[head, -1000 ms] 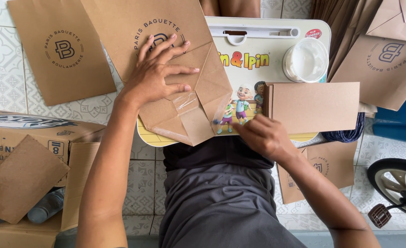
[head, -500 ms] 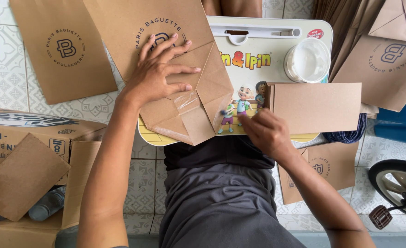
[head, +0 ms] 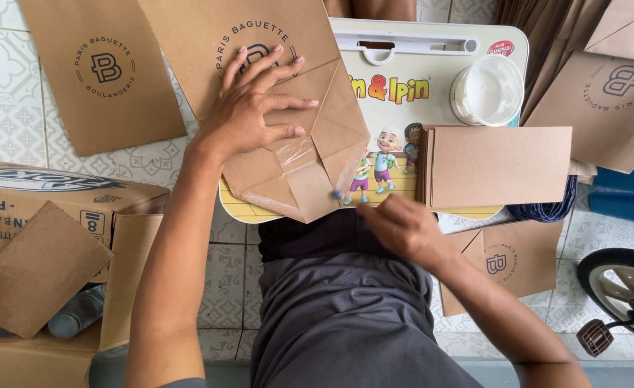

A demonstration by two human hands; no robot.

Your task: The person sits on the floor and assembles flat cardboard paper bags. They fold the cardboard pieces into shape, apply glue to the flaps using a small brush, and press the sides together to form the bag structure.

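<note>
A brown paper bag (head: pixel 274 86) lies on a small cartoon-printed lap desk (head: pixel 403 86), with its folded bottom (head: pixel 310 179) towards me. My left hand (head: pixel 249 115) presses flat on the bag, fingers spread, just above the fold. A glossy wet patch (head: pixel 295 153) shows on the flap. My right hand (head: pixel 403 230) is at the desk's near edge, pinching a thin stick with a bluish tip (head: pixel 338 194). The tip touches the flap's lower right edge.
A white round tub (head: pixel 486 90) and a stack of brown card pieces (head: pixel 500 165) sit on the desk's right side. More paper bags (head: pixel 101 72) lie on the tiled floor. An open carton (head: pixel 44 237) stands left, a small wheel (head: pixel 622 298) lower right.
My right hand has shifted down and left from beside the card stack, bringing the stick's tip to the bag's flap. The left hand stays pressed on the bag.
</note>
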